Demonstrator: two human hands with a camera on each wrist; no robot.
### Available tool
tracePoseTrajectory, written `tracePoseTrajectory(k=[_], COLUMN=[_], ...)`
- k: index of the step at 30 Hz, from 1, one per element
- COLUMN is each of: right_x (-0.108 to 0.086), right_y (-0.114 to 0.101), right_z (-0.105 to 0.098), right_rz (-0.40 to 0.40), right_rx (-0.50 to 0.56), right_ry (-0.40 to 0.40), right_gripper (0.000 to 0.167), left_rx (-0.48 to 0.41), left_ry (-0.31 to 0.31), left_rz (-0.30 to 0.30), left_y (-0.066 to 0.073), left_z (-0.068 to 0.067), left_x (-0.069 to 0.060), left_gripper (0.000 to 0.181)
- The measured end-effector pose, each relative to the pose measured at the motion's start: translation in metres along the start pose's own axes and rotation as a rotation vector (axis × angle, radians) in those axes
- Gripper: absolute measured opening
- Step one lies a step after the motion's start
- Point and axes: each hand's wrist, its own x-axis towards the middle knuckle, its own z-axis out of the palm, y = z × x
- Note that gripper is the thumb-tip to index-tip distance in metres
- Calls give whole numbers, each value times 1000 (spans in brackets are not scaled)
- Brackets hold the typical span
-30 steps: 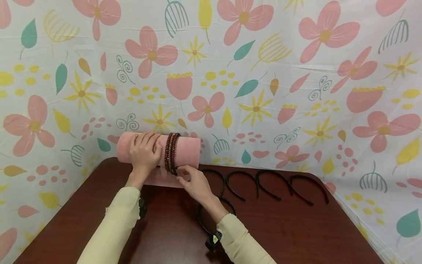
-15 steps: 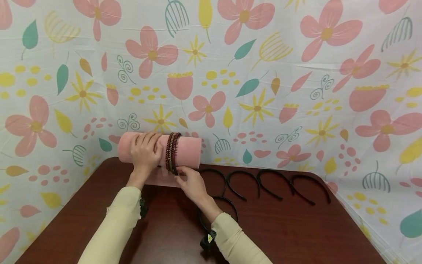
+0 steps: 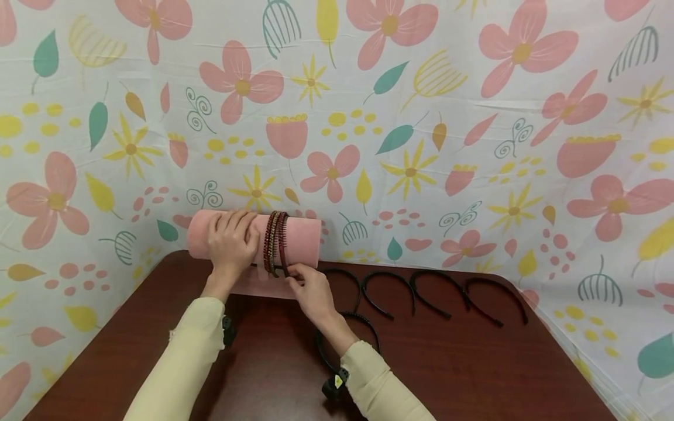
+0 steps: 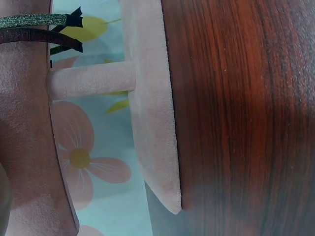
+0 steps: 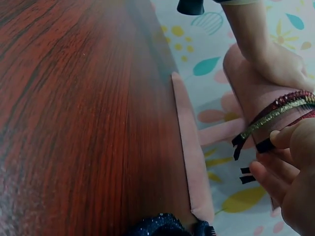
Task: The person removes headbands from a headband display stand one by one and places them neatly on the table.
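Observation:
A padded pink roll (image 3: 197, 235) lies sideways on a post above its pink base (image 4: 155, 103). My left hand (image 3: 230, 244) grips the roll left of its middle, fingers curled over the top. Several beaded headbands (image 3: 270, 240), red and gold, hang over the roll to the right of that hand. Between thumb and finger, my right hand (image 3: 316, 295) pinches the lower end of the rightmost one, a dark red headband (image 3: 283, 245). Its black tip (image 5: 265, 145) shows at my thumb in the right wrist view, beside a gold headband (image 5: 268, 117).
Several black headbands (image 3: 389, 275) lie in a row on the brown table (image 3: 463, 368), right of the stand. Another dark headband (image 3: 322, 349) lies nearer, partly behind my right wrist. Flowered cloth (image 3: 400, 117) hangs behind the table.
My right hand first went slightly left, then back right. The dark red headband now stands a little apart from the others on the roll. My left hand has kept its grip.

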Motion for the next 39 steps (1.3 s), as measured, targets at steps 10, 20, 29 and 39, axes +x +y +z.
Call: tracePoseTrajectory(k=[10,20,29,39], right_x=[-3,-8,-11,-17], right_y=[9,20,26,28], right_z=[-14,-28,-42,-61], right_rz=[-7,5,-5,-28], right_rx=[-18,-29,-70,-64], right_ry=[27,62,95,87], right_gripper=[20,19,19,22], left_rx=[-3,-14,-15,-5], left_ry=[10,13,4,9], left_rz=[1,-4,-11,-6], left_y=[0,1,1,0], left_z=[2,1,0,0], left_x=[-1,-1,0,-1], left_gripper=[38,38,37,38])
